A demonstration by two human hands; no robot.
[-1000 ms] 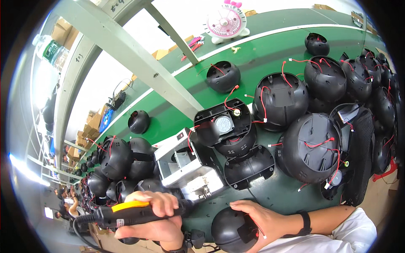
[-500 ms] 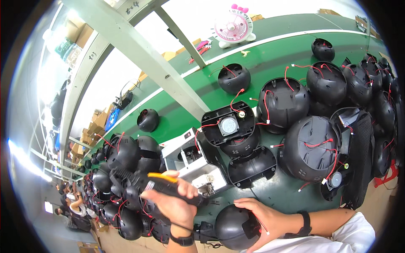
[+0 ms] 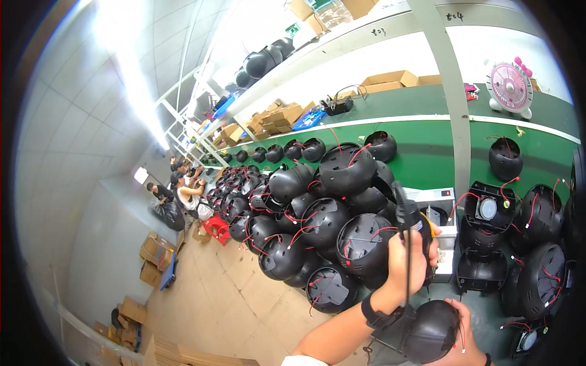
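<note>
Both clamped: your left hand (image 3: 417,261) on a black tool (image 3: 408,212), right hand (image 3: 467,329) on a round shell (image 3: 432,331); likely tool-work, next needing steady alignment.

Shows a round pink-and-white plastic fan (image 3: 510,88) at upper right, a tall pale metal post (image 3: 450,91) left of it, brown cardboard boxes (image 3: 154,249) by the beige tiled floor (image 3: 226,287), and a long white ceiling light (image 3: 135,91).
</note>
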